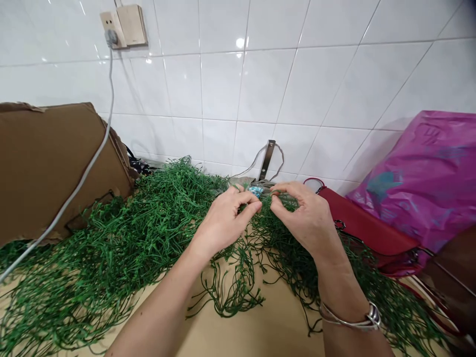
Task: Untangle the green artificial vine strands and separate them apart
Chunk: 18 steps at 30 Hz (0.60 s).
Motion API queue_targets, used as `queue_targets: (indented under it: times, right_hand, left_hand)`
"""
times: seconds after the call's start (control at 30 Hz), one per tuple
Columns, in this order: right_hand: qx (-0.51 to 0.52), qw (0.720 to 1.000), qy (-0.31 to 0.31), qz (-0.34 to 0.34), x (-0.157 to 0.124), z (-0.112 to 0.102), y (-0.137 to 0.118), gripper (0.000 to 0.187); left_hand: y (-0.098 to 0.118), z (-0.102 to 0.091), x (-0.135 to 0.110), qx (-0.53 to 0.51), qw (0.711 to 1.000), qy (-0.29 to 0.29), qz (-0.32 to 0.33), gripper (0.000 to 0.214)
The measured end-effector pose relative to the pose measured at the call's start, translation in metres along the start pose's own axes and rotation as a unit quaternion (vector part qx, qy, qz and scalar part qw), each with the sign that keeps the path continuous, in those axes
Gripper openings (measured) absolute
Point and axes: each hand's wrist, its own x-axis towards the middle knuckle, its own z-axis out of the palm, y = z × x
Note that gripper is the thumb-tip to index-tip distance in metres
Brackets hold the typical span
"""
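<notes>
Artificial vines (122,258): one green, tangled mass lying across the table (275,329) and under both hands, with loose strands trailing toward the near edge.

Left hand (226,220): grip pressed together, thumb and fingers pinching strands at the top of the heap.

Right hand (303,218): grip likewise pressed together on strands, just beside the left hand.

Metal bangle (351,317): on the right wrist, above the trailing strands.

Blue item (256,191): small, between the hands, partly hidden; kind unclear.

Red bag (366,223): right of the hands, with a metal ring, vines against it.

Pink plastic bag (420,183): behind the red bag. Its printed lettering cannot be read; no other label is legible.

Cardboard (48,168): far left, against the wall.

Grey cable (86,163): from a plug (110,37) in a wall socket (115,22), down across the cardboard to the vines.

Steel bracket (267,159): on the tile wall (223,84), with a thin wire looped by it.

Risk: a hard pull could snag strands on the bangle or the bag's ring, or tug the cable.
</notes>
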Motion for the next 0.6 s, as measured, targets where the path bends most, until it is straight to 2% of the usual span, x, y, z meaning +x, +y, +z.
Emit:
queue_targets:
  times: [0.1,0.17,0.27,0.3,0.37,0.47,0.53,0.6]
  right_hand:
    - [-0.003,1.0,0.006,0.019,0.001,0.002,0.003,0.008]
    - [-0.017,0.997,0.017,0.067,0.003,-0.004,0.013,0.009]
    - [-0.086,0.974,0.065,0.198,0.006,-0.024,0.04,0.009]
    - [-0.109,0.964,0.062,0.233,0.006,-0.033,0.049,0.009]
    - [-0.15,0.954,0.023,0.259,0.006,-0.05,0.062,0.011]
    - [-0.231,0.941,-0.027,0.247,0.003,-0.067,0.054,0.019]
    - [-0.238,0.946,-0.015,0.219,0.002,-0.068,0.034,0.024]
    - [-0.188,0.965,0.023,0.179,0.002,-0.062,0.011,0.023]
  left_hand:
    - [0.004,0.01,0.001,0.012,1.0,-0.001,-0.008,0.025]
    - [0.006,0.009,0.0,0.005,1.0,-0.006,-0.007,0.024]
    - [0.01,-0.004,-0.004,-0.025,1.0,-0.008,-0.004,0.025]
    - [0.012,-0.009,-0.005,-0.035,0.999,-0.002,-0.005,0.026]
    - [0.013,-0.015,-0.005,-0.051,0.998,0.019,-0.014,0.026]
    - [0.011,-0.012,-0.004,-0.072,0.996,0.036,-0.041,0.026]
    - [0.007,-0.006,-0.003,-0.095,0.993,0.033,-0.055,0.025]
    - [0.003,0.0,-0.001,-0.118,0.991,0.032,-0.059,0.025]
